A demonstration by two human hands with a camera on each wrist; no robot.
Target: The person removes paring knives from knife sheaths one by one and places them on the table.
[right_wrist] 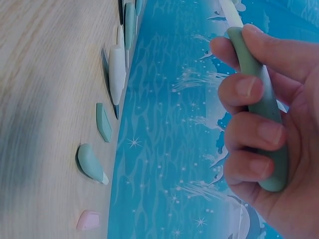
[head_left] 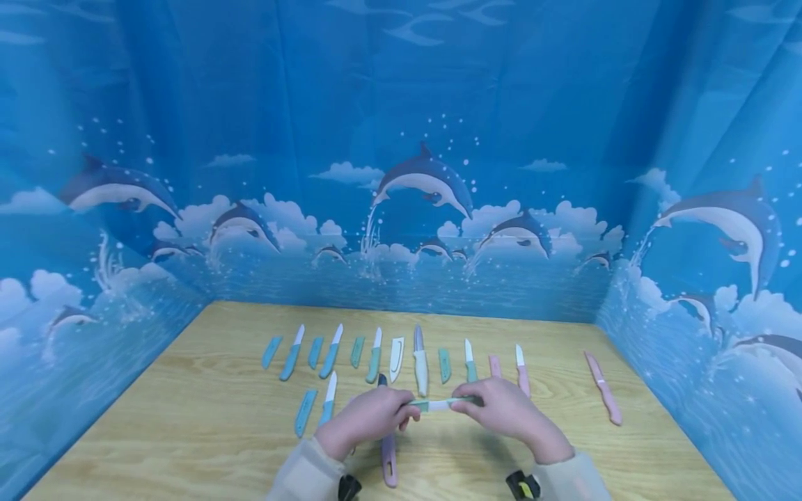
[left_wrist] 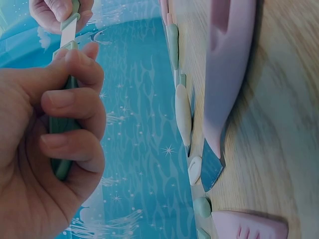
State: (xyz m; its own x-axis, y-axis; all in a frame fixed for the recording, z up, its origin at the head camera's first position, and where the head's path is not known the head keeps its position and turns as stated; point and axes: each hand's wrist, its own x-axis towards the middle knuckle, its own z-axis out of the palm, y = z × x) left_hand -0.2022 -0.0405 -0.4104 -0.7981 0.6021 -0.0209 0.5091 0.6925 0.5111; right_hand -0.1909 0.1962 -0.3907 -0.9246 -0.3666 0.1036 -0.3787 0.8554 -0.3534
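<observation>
In front of me my right hand [head_left: 504, 412] grips the green handle [right_wrist: 264, 99] of a small knife with a white blade [head_left: 440, 405]. My left hand [head_left: 374, 417] holds a green sheath [left_wrist: 62, 122], fingers curled round it. The blade bridges the two hands, its far end at the sheath's mouth; how deep it sits inside is hidden. Below the left hand lies a purple-handled knife [head_left: 389, 463] with a dark blade, partly covered by that hand. A pink slotted sheath [left_wrist: 249, 226] lies close by in the left wrist view.
Along the wooden table [head_left: 188, 431] lie several knives and sheaths in a row, among them a white-handled knife [head_left: 421, 372], a white sheath [head_left: 397, 358] and a blue knife [head_left: 291, 358]. A pink knife [head_left: 604, 390] lies at the right. A dolphin-print curtain [head_left: 401, 278] encloses the table's back and sides.
</observation>
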